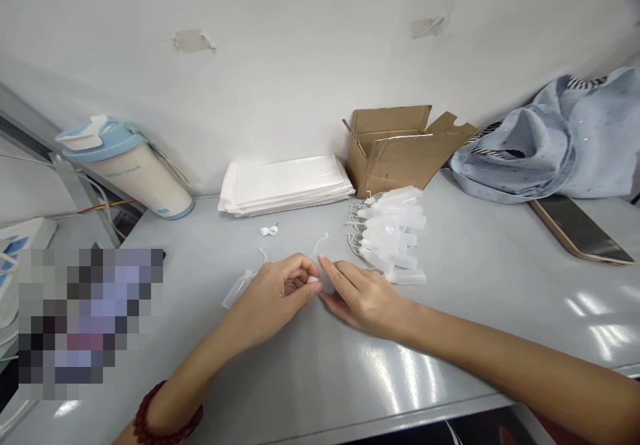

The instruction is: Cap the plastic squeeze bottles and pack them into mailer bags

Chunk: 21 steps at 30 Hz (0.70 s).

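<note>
My left hand [283, 288] pinches a small white cap [313, 279] between thumb and fingertips. Close against it, my right hand [363, 295] has its fingers closed around a small translucent bottle [327, 283], mostly hidden by the fingers. A thin white cord [321, 240] stands up just beyond the fingertips. Left of my left hand lies another translucent bottle [237, 289], partly covered by that hand. Beyond my right hand is a pile of translucent bottles [393, 225] with white strings. Two small white ring-like pieces [269, 231] rest behind my left hand.
White flat packets [287, 185] are stacked by the wall, beside an open cardboard box [400, 158]. A tumbler [135, 171] stands at the left, near a blurred-out patch [95, 318]. At the right, a blue cloth bag [550, 138] touches a phone [583, 228] on the grey table [450, 371].
</note>
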Available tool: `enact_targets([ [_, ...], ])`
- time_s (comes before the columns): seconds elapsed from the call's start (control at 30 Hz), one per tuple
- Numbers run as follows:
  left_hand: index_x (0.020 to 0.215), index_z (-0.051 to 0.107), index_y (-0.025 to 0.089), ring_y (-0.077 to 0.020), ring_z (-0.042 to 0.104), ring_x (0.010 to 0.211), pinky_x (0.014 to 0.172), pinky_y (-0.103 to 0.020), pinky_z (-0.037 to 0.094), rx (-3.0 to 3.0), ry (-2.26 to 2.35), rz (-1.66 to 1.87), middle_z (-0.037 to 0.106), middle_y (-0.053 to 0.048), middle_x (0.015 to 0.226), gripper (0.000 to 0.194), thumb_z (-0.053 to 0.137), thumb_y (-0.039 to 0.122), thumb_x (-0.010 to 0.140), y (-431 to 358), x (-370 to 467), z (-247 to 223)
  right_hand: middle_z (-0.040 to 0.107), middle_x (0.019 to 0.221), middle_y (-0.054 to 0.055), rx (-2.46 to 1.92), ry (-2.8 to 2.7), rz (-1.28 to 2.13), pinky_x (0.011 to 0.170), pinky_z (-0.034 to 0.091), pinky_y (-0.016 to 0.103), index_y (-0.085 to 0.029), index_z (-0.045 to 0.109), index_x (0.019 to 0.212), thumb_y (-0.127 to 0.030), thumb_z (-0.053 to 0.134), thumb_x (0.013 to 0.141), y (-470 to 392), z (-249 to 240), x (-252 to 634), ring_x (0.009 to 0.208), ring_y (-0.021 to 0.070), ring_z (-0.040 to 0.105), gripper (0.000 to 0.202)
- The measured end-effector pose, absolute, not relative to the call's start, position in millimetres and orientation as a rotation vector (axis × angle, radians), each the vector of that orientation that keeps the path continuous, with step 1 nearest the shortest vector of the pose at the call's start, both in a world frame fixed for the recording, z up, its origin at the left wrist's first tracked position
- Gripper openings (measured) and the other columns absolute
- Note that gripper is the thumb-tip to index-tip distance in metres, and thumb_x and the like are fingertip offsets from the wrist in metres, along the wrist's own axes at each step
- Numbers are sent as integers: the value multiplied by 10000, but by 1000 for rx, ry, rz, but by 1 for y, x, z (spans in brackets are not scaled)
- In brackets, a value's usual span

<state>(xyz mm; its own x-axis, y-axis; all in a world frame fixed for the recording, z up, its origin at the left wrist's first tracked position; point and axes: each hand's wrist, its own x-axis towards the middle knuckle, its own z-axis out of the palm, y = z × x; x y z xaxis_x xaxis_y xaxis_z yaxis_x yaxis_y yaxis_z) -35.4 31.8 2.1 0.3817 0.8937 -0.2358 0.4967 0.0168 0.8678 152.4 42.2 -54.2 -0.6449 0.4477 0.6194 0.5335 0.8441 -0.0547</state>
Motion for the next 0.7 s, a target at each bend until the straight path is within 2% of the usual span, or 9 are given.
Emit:
enact_targets([
  [0.17,838,505,232,-139,536,585,554,-246,409,1631,1232,472,557,43,643,77,495,308,848,34,-35,0,616,759,81,-734,-2360,-203,435,469,268,11,317,1347,-176,437,915,40,-55,152,621,174,592,486],
  [0.47,765,530,228,-109,405,521,492,-221,321,1768,1253,366,445,75,565,92,482,231,843,30,-34,3,611,669,46,-806,-2341,-105,399,426,247,-22,538,1134,-211,400,944,36,-55,153,512,129,554,302],
  [0.6,869,512,246,-115,450,536,514,-226,359,1719,1263,366,471,87,563,33,508,232,840,31,-38,3,616,667,42,-809,-2355,-44,406,416,239,-37,577,1079,-216,403,949,35,-53,153,509,120,551,281],
  [0.7,904,470,248,-127,548,581,563,-244,437,1589,1310,471,574,75,634,132,566,304,833,34,-42,3,647,725,57,-815,-2370,-47,421,415,234,-67,597,1054,-232,429,939,37,-51,154,558,127,583,262],
])
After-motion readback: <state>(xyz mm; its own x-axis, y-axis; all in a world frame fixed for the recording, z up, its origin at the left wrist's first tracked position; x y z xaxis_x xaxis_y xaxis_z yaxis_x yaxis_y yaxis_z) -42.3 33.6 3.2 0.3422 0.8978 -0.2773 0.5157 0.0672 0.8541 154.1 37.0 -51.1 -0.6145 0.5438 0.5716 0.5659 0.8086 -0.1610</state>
